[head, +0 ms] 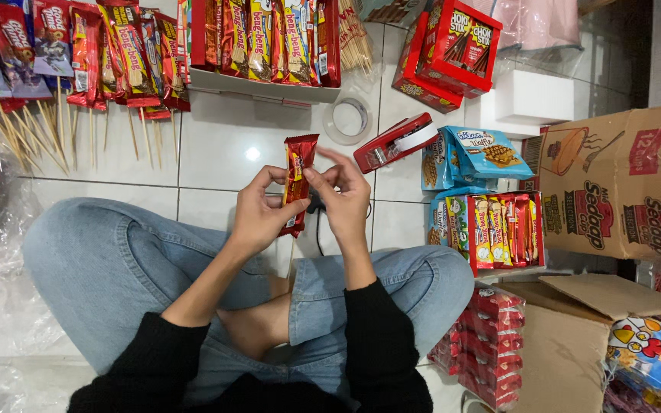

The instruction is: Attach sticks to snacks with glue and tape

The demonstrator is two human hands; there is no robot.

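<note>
Above the crossed legs: a red snack bar (297,182) was held upright between both hands, over the white tiled floor (223,145).
Left hand: the left hand (258,218) was wrapped around the bar's lower half, thumb in front and fingers curled behind, a closed grip that seemed meant to keep the wrapper steady and facing the person.
Right hand: the right hand (343,195) pinched the bar's right edge with thumb and forefinger; the other fingers were loosely spread and touched nothing I could make out.
Under the bar: a thin stick seemed to run down from the wrapper's lower end, though it was too small to be sure.
Tape: a red tape dispenser (394,141) and a clear tape roll (347,118) lay just beyond the hands, probably set there within reach.
Skewered snacks: packets on wooden sticks (78,84) lay in a row at far left.
Supply: an open red box of bars (503,229) stood to the right, beside a cardboard carton (621,183).
</note>
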